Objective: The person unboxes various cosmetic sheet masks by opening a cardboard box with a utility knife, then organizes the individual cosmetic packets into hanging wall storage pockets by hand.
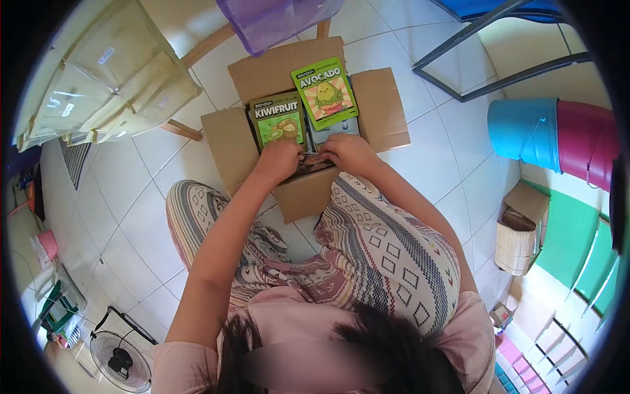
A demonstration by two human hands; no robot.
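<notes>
An open cardboard box [387, 108] stands on the floor before my crossed legs, its flaps folded outward. A green kiwifruit packet [279, 125] lies in its left part. On the right, a lime-green avocado packet [327, 95] rests tilted over a pale blue-grey packet [335, 129]. My left hand [280, 161] and my right hand [352, 154] meet at the near side of the box, fingers closed. Between them shows a small dark, shiny packet [313, 158], pinched from both sides. Its print is too small to read, and my fingers hide part of it.
White floor tiles [440, 157] surround the box. Behind it hangs a purple plastic piece [275, 23], with a cream plastic-covered unit [111, 72] at left. A dark metal frame [472, 56], a blue bucket [525, 134] and a pink bucket [587, 141] are at right. A fan [120, 361] stands lower left.
</notes>
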